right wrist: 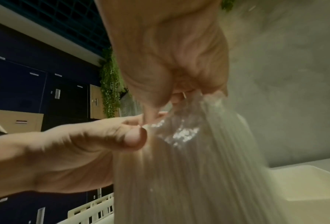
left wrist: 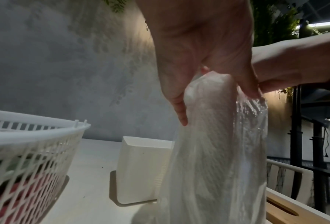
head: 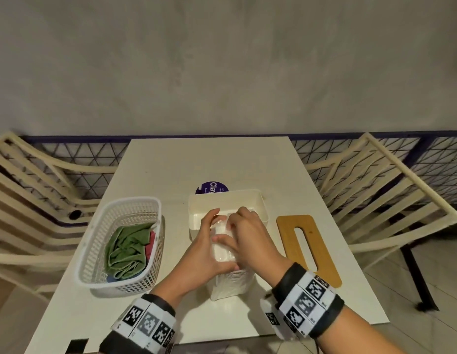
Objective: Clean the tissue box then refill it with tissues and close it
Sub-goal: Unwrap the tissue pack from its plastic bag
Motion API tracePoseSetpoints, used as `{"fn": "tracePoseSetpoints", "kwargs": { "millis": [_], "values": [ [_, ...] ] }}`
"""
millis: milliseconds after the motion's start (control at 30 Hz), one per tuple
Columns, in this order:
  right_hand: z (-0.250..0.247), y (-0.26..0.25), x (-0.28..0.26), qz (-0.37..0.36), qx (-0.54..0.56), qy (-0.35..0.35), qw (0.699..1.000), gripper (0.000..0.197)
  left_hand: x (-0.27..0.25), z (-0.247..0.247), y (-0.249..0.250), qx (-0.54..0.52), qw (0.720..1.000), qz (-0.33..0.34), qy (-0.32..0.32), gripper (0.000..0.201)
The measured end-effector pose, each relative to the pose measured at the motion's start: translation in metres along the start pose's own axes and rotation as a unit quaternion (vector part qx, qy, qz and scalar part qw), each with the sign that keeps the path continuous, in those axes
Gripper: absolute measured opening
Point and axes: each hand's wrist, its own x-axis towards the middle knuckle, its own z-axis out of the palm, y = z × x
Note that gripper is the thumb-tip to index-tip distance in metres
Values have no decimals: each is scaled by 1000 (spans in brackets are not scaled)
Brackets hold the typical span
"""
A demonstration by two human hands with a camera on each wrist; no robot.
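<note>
A pack of white tissues in clear plastic wrap [head: 228, 279] stands upright on the table in front of the open white tissue box [head: 250, 198]. My left hand [head: 209, 251] grips the top of the tissue stack [left wrist: 208, 106], thumb on one side and fingers on the other. My right hand [head: 244, 233] pinches the plastic wrap [right wrist: 181, 131] at the pack's top edge. The wooden lid [head: 308, 247] with its long slot lies flat to the right of the box. The box [left wrist: 141, 171] stands just behind the pack.
A white plastic basket [head: 94, 251] holding green and red cloths [head: 128, 246] stands at the left of the table. A round purple sticker [head: 209, 187] lies behind the box. Cream slatted chairs [head: 390, 200] flank the table on both sides.
</note>
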Motion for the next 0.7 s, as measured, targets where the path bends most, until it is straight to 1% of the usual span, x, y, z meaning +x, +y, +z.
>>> {"fn": "tracePoseSetpoints", "kwargs": {
  "millis": [33, 100, 133, 167, 200, 267, 333, 400, 433, 467, 500, 567, 633, 700],
  "values": [
    [-1, -2, 2, 16, -22, -5, 1000, 39, 1, 1, 0, 1, 1000, 1, 1, 115],
    [-6, -4, 5, 36, -25, 1, 999, 25, 0, 2, 2, -2, 1000, 0, 2, 112],
    [-8, -2, 6, 47, 3, 9, 999, 15, 0, 3, 3, -1, 1000, -3, 4, 111],
    [-12, 1, 6, 65, 54, 16, 996, 10, 0, 4, 4, 0, 1000, -6, 6, 110],
    [-16, 6, 6, 91, 121, 16, 988, 13, 0, 4, 5, 0, 1000, -9, 8, 108],
    [-27, 16, 3, 138, 261, 18, 955, 21, 1, 3, 4, -1, 1000, -6, 8, 103],
    [-38, 27, -2, 167, 366, 38, 915, 23, 1, 0, 2, 2, 1000, -6, 10, 99],
    [-48, 38, -7, 182, 436, 70, 879, 21, -1, -3, -2, 8, 1000, -13, 10, 97],
    [-51, 43, -8, 183, 445, 85, 872, 20, -1, -3, -3, 11, 1000, -14, 11, 95],
    [-52, 46, -9, 179, 439, 94, 875, 20, -2, -4, -4, 12, 1000, -13, 13, 94],
    [-52, 48, -10, 169, 422, 98, 885, 19, -3, -4, -5, 10, 1000, -12, 16, 94],
    [-51, 48, -13, 138, 363, 89, 917, 19, -3, -4, -6, 5, 1000, -11, 19, 93],
    [-52, 49, -15, 98, 317, 38, 943, 25, -3, -5, -6, -1, 1000, -13, 19, 93],
    [-54, 60, -15, 86, 271, -42, 958, 30, -4, -6, -7, -6, 1000, -17, 17, 93]
  ]
}}
